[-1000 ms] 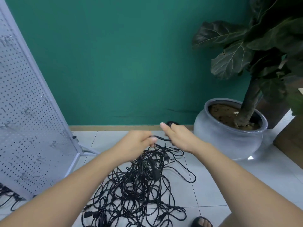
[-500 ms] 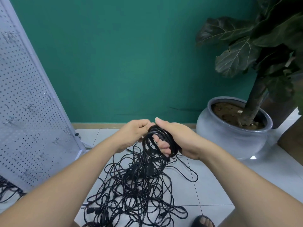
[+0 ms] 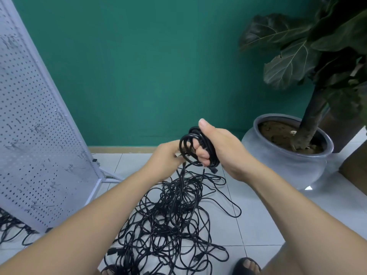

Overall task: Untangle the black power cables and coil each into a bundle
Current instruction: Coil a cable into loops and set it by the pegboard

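Note:
A tangled heap of black power cables (image 3: 170, 221) lies on the white tiled floor in front of me. My right hand (image 3: 218, 149) grips a small coil of black cable (image 3: 190, 143) held up above the heap, fingers through the loops and thumb raised. My left hand (image 3: 165, 158) pinches the strand that runs from the coil down into the heap. A plug end (image 3: 214, 170) hangs just under the coil.
A white pegboard stand (image 3: 39, 135) leans at the left, more black cables (image 3: 12, 229) under it. A grey pot with a large-leaved plant (image 3: 286, 161) stands at the right against the green wall. My sandalled foot (image 3: 247, 265) is at the bottom edge.
My right hand has lifted and the coil in it has grown, from a single strand to several loops. My left hand keeps feeding the strand beside it.

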`<move>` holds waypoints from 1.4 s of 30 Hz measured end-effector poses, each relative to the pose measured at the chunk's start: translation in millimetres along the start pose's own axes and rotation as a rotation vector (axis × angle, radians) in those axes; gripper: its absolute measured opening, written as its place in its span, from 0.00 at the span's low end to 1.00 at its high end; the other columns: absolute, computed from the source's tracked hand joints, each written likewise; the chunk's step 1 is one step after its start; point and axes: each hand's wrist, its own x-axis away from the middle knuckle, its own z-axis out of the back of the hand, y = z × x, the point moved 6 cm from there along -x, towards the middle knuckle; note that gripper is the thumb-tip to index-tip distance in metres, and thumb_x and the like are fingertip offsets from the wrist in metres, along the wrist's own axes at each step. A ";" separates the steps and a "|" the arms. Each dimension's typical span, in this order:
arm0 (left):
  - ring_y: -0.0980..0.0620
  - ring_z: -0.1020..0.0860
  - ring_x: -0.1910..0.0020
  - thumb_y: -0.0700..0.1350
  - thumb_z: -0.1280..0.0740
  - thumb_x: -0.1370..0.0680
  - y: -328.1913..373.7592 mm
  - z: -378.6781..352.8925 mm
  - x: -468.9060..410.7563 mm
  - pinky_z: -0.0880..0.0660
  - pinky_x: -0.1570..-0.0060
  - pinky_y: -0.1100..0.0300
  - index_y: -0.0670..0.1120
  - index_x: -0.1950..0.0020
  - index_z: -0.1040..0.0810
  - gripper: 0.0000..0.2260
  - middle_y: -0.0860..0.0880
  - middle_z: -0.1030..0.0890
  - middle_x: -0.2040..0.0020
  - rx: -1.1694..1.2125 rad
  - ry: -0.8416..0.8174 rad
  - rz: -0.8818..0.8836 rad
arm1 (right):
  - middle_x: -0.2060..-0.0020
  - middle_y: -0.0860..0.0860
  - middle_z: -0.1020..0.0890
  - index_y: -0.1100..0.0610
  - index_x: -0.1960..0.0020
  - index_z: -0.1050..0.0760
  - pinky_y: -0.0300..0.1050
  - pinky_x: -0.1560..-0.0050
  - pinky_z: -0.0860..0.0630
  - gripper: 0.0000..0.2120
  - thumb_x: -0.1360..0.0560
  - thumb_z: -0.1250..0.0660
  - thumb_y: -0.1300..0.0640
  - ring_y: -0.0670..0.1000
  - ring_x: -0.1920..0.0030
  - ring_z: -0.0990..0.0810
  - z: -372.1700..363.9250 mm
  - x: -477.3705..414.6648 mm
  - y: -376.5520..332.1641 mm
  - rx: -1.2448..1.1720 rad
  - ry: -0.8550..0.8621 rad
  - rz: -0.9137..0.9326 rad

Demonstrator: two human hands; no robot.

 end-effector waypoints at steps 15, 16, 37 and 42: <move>0.51 0.30 0.65 0.54 0.30 0.17 -7.9 43.0 7.2 0.32 0.64 0.58 0.55 0.52 0.12 0.09 0.55 0.26 0.70 0.132 -0.031 0.253 | 0.70 0.55 0.30 0.60 0.55 0.23 0.50 0.61 0.36 0.28 0.13 0.42 0.37 0.56 0.67 0.32 47.0 1.1 1.8 0.024 0.091 -0.019; 0.50 0.32 0.65 0.54 0.30 0.17 -5.0 48.8 7.9 0.34 0.64 0.58 0.54 0.53 0.12 0.09 0.55 0.28 0.71 0.135 -0.013 0.257 | 0.70 0.55 0.30 0.60 0.55 0.23 0.50 0.62 0.36 0.28 0.13 0.42 0.37 0.56 0.67 0.32 49.3 1.2 3.7 0.036 0.091 -0.028; 0.54 0.26 0.43 0.60 0.27 0.24 5.1 -28.5 1.7 0.24 0.44 0.58 0.55 0.39 0.20 0.17 0.56 0.30 0.41 -0.256 0.117 -0.017 | 0.71 0.56 0.30 0.60 0.56 0.23 0.48 0.61 0.31 0.28 0.13 0.43 0.38 0.56 0.68 0.32 38.1 -2.1 -0.2 0.037 0.041 -0.030; 0.54 0.20 0.41 0.54 0.26 0.20 1.8 -45.1 -7.2 0.23 0.37 0.49 0.56 0.38 0.15 0.11 0.58 0.16 0.41 -0.141 0.005 0.062 | 0.71 0.56 0.31 0.60 0.57 0.24 0.48 0.63 0.31 0.28 0.12 0.43 0.39 0.56 0.69 0.33 36.5 -2.3 -2.2 0.000 0.034 -0.025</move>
